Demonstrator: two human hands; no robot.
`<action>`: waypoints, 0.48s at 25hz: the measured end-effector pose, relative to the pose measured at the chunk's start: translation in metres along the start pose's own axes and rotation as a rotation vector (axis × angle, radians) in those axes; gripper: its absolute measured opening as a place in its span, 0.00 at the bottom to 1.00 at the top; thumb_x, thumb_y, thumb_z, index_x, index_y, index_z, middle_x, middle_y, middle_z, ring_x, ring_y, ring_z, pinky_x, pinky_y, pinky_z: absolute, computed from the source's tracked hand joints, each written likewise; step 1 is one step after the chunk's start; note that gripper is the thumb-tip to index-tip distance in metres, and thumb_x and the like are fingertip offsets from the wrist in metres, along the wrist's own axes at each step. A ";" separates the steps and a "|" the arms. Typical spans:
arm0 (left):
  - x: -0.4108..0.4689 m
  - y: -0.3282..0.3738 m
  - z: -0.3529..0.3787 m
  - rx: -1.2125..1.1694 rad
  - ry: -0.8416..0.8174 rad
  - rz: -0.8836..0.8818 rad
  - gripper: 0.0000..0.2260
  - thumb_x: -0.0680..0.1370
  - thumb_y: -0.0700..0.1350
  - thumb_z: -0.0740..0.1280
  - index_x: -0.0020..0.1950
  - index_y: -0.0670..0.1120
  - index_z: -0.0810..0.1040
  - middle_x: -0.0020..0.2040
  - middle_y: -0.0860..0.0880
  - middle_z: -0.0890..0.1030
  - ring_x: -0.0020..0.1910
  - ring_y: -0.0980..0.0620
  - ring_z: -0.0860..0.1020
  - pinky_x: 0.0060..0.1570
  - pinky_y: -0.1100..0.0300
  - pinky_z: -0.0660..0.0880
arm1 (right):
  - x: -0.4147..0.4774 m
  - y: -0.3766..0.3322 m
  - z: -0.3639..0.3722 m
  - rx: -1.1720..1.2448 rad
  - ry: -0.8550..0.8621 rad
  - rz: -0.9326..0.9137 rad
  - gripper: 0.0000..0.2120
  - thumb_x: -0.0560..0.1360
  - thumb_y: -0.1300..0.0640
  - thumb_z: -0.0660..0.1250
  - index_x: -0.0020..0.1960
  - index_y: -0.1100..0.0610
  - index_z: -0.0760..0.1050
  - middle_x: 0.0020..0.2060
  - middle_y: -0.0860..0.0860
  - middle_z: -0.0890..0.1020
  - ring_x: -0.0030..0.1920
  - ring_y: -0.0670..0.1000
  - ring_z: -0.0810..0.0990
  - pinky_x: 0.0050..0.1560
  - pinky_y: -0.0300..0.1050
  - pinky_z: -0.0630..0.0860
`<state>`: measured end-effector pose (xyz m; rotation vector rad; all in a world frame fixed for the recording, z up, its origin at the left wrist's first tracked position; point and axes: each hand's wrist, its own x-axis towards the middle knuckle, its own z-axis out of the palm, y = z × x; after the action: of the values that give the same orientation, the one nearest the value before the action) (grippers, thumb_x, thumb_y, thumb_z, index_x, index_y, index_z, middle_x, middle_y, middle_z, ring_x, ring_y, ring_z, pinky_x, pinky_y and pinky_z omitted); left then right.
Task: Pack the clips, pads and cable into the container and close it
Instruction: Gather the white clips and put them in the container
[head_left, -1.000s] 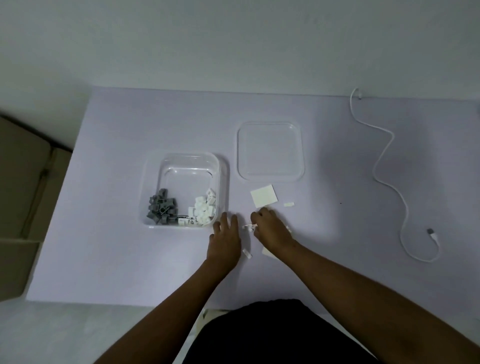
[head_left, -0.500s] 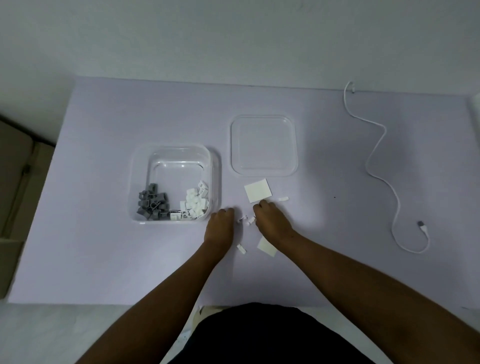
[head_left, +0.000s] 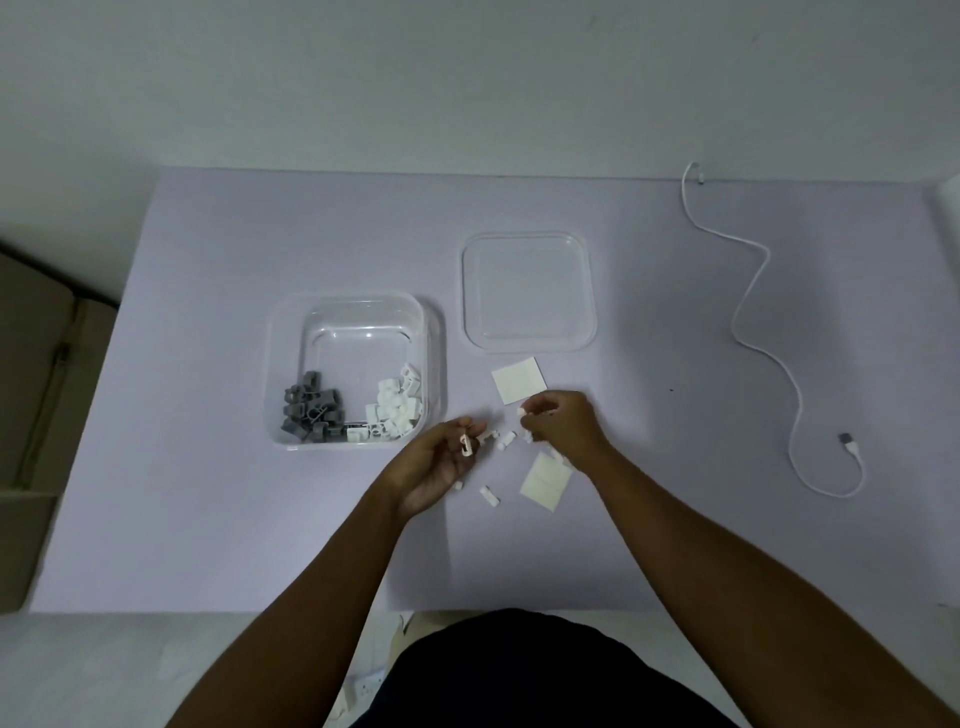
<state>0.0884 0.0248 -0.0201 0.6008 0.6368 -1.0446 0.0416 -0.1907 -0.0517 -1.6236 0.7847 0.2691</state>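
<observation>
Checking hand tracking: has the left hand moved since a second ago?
Yes. The left hand has shifted right, away from the near right corner of the container, and turned palm up, holding a white clip.

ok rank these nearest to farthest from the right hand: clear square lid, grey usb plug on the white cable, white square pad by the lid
1. White square pad, just beyond the right hand.
2. Clear square plastic lid, farther back, behind the pad.
3. Grey USB plug, far out to the right.
</observation>
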 end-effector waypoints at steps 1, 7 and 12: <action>-0.001 0.001 -0.002 -0.046 -0.022 0.000 0.07 0.73 0.31 0.66 0.50 0.37 0.78 0.47 0.40 0.82 0.39 0.50 0.79 0.40 0.64 0.80 | -0.009 -0.004 -0.007 0.294 -0.048 0.076 0.07 0.70 0.70 0.73 0.47 0.65 0.81 0.38 0.56 0.82 0.36 0.53 0.81 0.37 0.41 0.78; 0.001 -0.002 0.002 -0.079 -0.068 -0.016 0.11 0.74 0.35 0.61 0.53 0.36 0.80 0.45 0.42 0.81 0.37 0.50 0.76 0.32 0.63 0.74 | -0.051 0.011 -0.042 1.292 -0.332 0.189 0.13 0.66 0.68 0.77 0.48 0.61 0.78 0.43 0.54 0.79 0.38 0.49 0.78 0.29 0.34 0.74; 0.016 -0.014 0.013 0.012 0.087 -0.020 0.04 0.77 0.37 0.65 0.50 0.39 0.79 0.38 0.46 0.79 0.32 0.53 0.77 0.30 0.65 0.74 | -0.058 0.017 -0.054 1.339 -0.296 0.192 0.07 0.66 0.60 0.73 0.40 0.60 0.77 0.35 0.53 0.74 0.28 0.46 0.68 0.23 0.35 0.64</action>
<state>0.0842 0.0006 -0.0250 0.6541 0.7146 -1.0460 -0.0262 -0.2227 -0.0192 -0.2406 0.6374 0.0614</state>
